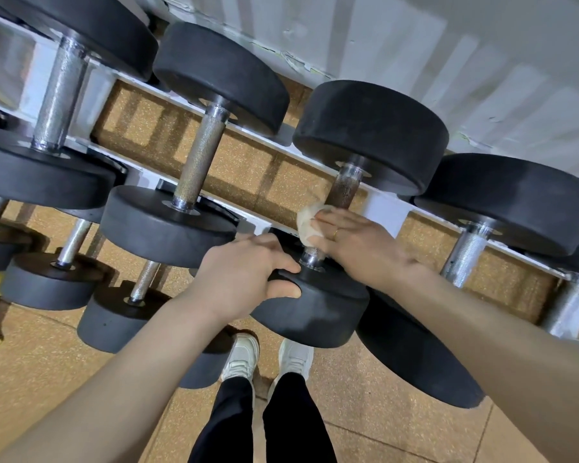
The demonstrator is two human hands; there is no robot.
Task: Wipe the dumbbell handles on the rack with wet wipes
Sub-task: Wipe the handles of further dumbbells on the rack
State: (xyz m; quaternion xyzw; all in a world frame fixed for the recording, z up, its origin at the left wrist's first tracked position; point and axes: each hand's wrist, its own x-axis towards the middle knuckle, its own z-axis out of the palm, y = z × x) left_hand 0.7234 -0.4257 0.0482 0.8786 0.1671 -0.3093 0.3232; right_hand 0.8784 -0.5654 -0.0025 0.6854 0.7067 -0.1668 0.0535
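Gripping the near weight point(315, 309) of the dumbbell with my left hand point(244, 272), I curl my fingers over its top edge and press my thumb against its side. My right hand point(355, 242) wraps around the handle point(343, 188) just beyond that weight, fingers closed on a crumpled wet wipe point(310, 222) that lies between my palm and the metal. A thin ring point(335, 233) sits on one finger. The dumbbell rests on the white rack point(248, 135), with other dumbbells on either side of it. I can read no numbers or brand marks on any weight. My right hand hides the middle of the handle, and the wipe's far side is out of sight.
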